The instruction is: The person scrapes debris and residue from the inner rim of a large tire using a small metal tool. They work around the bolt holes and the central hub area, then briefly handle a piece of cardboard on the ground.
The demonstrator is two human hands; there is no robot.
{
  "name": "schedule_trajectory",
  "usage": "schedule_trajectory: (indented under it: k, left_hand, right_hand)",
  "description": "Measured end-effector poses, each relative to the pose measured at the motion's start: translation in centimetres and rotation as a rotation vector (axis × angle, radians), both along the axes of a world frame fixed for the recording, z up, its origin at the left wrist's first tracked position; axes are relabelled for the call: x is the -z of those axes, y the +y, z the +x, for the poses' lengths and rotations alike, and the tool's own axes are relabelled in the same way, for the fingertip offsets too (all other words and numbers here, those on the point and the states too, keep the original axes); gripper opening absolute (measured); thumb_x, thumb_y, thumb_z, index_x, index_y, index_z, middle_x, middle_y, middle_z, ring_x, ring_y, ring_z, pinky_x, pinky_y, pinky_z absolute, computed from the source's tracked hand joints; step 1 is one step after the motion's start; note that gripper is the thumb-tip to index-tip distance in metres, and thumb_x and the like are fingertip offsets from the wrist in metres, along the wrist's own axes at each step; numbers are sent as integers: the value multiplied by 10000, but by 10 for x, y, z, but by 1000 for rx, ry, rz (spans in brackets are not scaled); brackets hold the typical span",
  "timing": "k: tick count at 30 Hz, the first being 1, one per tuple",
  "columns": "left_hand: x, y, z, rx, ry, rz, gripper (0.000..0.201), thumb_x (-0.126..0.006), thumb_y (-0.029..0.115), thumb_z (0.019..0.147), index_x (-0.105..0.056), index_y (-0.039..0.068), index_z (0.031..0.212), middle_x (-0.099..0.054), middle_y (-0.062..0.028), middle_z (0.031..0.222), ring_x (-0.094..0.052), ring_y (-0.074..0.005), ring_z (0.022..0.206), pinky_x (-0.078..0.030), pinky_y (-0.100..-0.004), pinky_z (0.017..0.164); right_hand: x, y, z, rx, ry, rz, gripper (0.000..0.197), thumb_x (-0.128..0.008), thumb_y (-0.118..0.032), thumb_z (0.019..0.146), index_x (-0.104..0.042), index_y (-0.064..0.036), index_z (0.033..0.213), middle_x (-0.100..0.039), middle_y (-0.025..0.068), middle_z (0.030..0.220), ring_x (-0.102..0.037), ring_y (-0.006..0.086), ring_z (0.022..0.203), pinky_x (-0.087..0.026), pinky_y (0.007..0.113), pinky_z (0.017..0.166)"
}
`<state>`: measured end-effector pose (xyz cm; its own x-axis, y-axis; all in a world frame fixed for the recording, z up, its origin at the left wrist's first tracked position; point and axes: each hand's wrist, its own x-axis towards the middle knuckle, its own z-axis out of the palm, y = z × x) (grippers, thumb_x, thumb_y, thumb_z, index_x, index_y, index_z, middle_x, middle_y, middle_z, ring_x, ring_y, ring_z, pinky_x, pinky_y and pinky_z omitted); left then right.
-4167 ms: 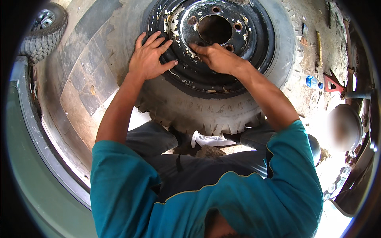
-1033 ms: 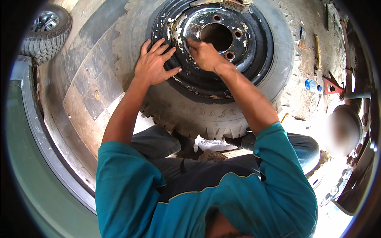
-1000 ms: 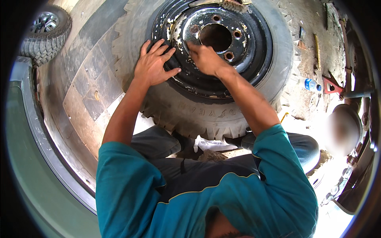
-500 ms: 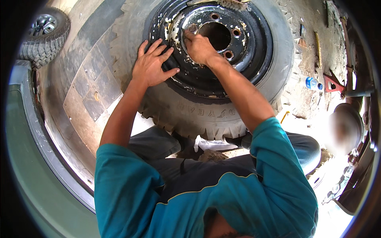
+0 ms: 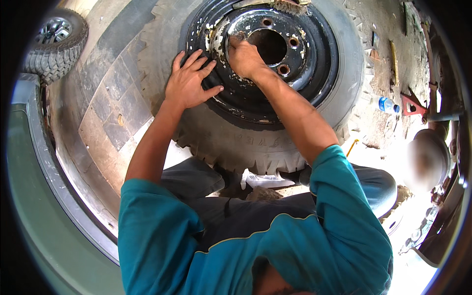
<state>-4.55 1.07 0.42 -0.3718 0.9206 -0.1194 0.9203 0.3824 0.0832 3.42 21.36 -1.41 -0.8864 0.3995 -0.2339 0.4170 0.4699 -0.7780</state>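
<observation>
A large worn tyre (image 5: 231,140) with a black steel wheel rim (image 5: 319,64) lies flat in front of me. White and yellowish patches show through the rim's chipped paint. My left hand (image 5: 189,81) rests with fingers spread where tyre and rim meet, on the left side. On the rim's raised centre, left of the big middle hole (image 5: 267,46), my right hand (image 5: 246,59) presses down with curled fingers, close to a bolt hole. Whatever its fingers pinch is hidden. A brush (image 5: 291,7) with a pale wooden handle lies across the rim's far edge.
Another wheel (image 5: 55,37) stands at the far left, above a green panel (image 5: 39,196). On the right are a plastic bottle (image 5: 388,104), a red metal stand (image 5: 412,104) and a yellow strip (image 5: 394,61). A stone (image 5: 264,193) sits between my legs.
My right hand has shifted only slightly over the same patch of rim, its fingers still curled. My left hand keeps its place on the rim's edge.
</observation>
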Motion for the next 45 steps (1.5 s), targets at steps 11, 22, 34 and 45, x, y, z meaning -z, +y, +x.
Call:
schedule_trajectory:
  k: [11,22,34,45]
  left_hand:
    - [-10,5,-1,-15,-28,-27,786,-740,642,880,-674,112,1457,-630,-135,1509,-384,-268,1571,-151,-565,1311]
    - [-4,5,0,-4,-25,10,788,-743,640,877,-674,110,1455,-630,-139,1507,-388,-265,1568,-133,-564,1315]
    - [-3,2,0,1,-31,20,771,-756,619,871,-682,107,1443,-632,-138,1501,-396,-269,1562,-157,-568,1310]
    - [-4,2,-1,-19,3,-10,785,-701,685,881,-682,149,1455,-635,-111,1499,-391,-246,1562,-149,-552,1320]
  right_hand:
    - [11,-19,8,43,-19,56,358,-516,-98,997,-647,-2,1317,-695,402,1094,-693,530,1110,-573,565,978]
    - [16,-13,6,90,28,25,330,-511,-169,1035,-645,-26,1301,-684,406,1121,-666,548,1147,-542,589,1013]
    - [17,-3,-6,41,30,79,313,-538,-150,1008,-628,49,1232,-705,393,1101,-715,529,1064,-562,592,973]
    - [5,-31,11,86,2,85,283,-577,-115,970,-690,11,1198,-724,343,1141,-684,522,1158,-570,532,1010]
